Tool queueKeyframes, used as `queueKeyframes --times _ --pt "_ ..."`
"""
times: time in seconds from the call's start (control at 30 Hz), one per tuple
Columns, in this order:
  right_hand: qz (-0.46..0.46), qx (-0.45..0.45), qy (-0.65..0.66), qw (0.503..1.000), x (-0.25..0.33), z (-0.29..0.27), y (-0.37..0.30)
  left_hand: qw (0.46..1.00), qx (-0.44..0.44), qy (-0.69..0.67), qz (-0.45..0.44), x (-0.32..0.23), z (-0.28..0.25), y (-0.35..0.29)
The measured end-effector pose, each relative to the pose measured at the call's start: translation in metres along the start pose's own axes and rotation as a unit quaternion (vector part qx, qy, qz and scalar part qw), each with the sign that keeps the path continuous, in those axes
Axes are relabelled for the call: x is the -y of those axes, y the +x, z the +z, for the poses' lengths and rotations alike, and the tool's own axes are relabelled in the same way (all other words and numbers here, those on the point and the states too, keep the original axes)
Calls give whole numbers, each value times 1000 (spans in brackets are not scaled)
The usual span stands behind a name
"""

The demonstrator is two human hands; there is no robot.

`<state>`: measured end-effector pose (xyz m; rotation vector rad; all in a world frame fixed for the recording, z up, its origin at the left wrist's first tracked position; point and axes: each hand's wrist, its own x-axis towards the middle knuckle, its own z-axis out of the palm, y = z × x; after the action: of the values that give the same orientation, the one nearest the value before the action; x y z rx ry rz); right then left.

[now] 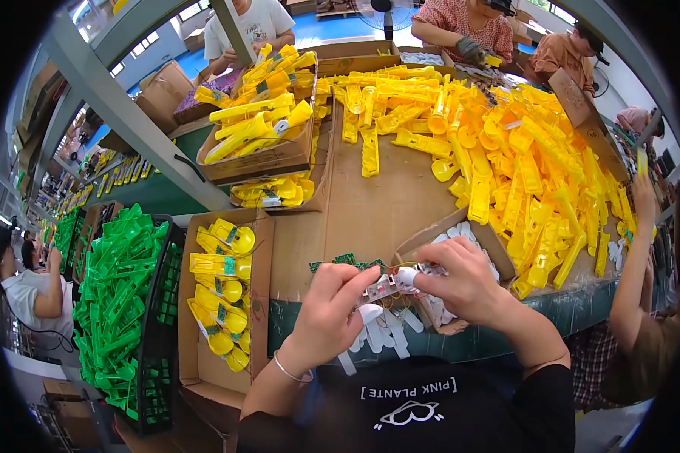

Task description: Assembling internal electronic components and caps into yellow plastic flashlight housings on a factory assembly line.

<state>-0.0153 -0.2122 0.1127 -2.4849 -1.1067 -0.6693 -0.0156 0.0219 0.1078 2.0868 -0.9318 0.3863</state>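
Observation:
Between my two hands is a small whitish plastic housing (380,289) with a red spot and thin wires. My left hand (321,317) pinches its left end, a white cover on the thumb. My right hand (465,283) closes on its right end; a white-covered fingertip presses there. Just beyond the housing lie small green circuit boards (344,259), partly hidden by my fingers. Flat white plastic strips (385,334) are spread on the table edge below my hands. More white pieces lie in a small cardboard box (499,245) behind my right hand.
Yellow plastic pieces (529,174) heap across the cardboard-covered table. To the left stand an open carton (261,302) of yellow pieces and a black crate (155,325) of green pieces. A grey metal post (140,113) slants at upper left. Other people work around the table.

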Motion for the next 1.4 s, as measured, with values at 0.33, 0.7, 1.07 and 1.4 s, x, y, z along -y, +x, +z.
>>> queueKeyframes --times 0.33,0.7,1.07,1.4 --pt "36 -25 31 999 27 18 -2 972 -47 223 60 0 3 -20" --pt "9 -42 122 992 47 -16 22 948 -91 302 40 -44 -45 -19" --pt "208 93 122 966 4 92 4 971 -83 -60 -214 91 43 -35" --pt "183 89 42 978 -1 97 13 957 -127 -51 -257 90 53 -16"
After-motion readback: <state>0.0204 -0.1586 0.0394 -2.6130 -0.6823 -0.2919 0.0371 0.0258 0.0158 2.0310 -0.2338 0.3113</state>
